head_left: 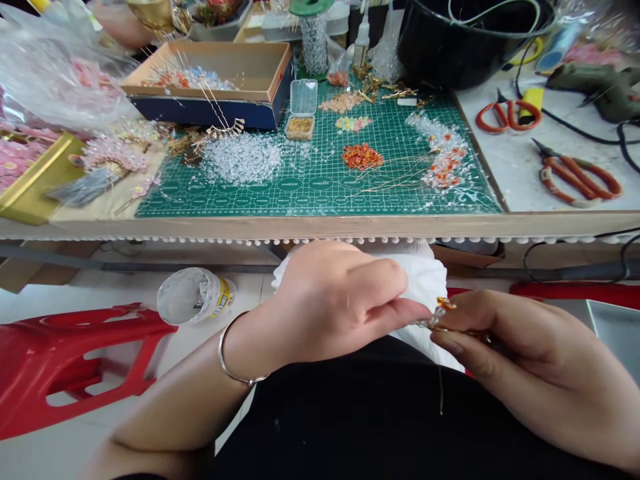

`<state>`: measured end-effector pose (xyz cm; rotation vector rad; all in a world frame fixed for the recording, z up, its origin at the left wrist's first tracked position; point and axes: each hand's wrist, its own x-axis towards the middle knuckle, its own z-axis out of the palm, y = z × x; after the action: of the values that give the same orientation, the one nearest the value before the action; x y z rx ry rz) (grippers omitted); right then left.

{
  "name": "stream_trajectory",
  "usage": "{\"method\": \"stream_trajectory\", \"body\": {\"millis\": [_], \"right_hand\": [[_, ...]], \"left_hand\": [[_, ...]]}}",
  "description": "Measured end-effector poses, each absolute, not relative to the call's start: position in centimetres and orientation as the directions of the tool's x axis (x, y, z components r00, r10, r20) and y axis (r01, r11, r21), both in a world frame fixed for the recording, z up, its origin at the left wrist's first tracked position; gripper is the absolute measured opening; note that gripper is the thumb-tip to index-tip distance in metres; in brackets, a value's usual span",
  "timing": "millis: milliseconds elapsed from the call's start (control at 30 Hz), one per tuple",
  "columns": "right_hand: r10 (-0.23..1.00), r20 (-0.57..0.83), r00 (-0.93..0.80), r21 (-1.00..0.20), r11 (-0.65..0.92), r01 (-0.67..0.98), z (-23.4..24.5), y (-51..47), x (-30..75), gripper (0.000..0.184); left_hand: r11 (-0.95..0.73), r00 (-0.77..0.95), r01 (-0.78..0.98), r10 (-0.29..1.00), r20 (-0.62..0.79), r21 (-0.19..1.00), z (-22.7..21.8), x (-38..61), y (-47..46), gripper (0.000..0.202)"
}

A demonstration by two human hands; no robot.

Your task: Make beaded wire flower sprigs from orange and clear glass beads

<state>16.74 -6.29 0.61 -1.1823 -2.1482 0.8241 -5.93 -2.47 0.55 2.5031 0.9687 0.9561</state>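
My left hand point(340, 300), with a thin metal bangle point(235, 353) on its wrist, presses a crumpled white tissue point(423, 283) around a small beaded wire sprig point(437, 319). My right hand point(530, 360) pinches that sprig between thumb and fingers, close to the left fingertips. An orange bead point(446, 304) shows at the sprig's tip, and a thin gold wire point(441, 390) hangs down from near the hands. Part of the sprig is hidden by my fingers.
Beyond the table's edge lies a green cutting mat point(320, 173) with heaps of transparent and orange beads. A cardboard box point(210, 87), orange-handled pliers point(575, 177), scissors point(507, 113) and a glue gun point(600, 93) lie around it. A red stool point(70, 367) stands at lower left.
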Motion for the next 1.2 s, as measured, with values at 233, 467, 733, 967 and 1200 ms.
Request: {"method": "stream_trajectory", "body": {"millis": [233,467,733,967,1200], "right_hand": [[0.837,0.187,-0.513,-0.786,0.442,0.433,0.2,-5.7,16.2,0.017],[0.926,-0.178,-0.333,-0.941,-0.062,0.332,0.5,-6.3,16.2,0.029],[0.851,-0.431,-0.300,-0.896,-0.365,0.253,0.6,-6.4,15.9,0.034],[0.952,-0.252,-0.175,-0.902,-0.165,0.400,1.0,-6.4,15.3,0.038],[0.951,-0.259,-0.168,-0.963,-0.241,0.119,0.2,-6.2,14.9,0.032]], "left_hand": [[-0.180,0.718,0.357,0.680,-0.146,0.917,1.9,-6.1,-0.8,0.031],[-0.336,0.564,0.352,0.821,0.088,0.873,0.8,-5.8,-1.3,0.036],[-0.772,0.591,0.567,0.625,0.511,0.287,1.3,-6.7,-3.2,0.018],[-0.812,0.680,0.544,0.573,0.456,0.209,2.8,-5.1,-5.6,0.023],[-0.846,0.655,0.525,0.472,0.590,0.093,0.4,-4.7,-5.5,0.017]]}}
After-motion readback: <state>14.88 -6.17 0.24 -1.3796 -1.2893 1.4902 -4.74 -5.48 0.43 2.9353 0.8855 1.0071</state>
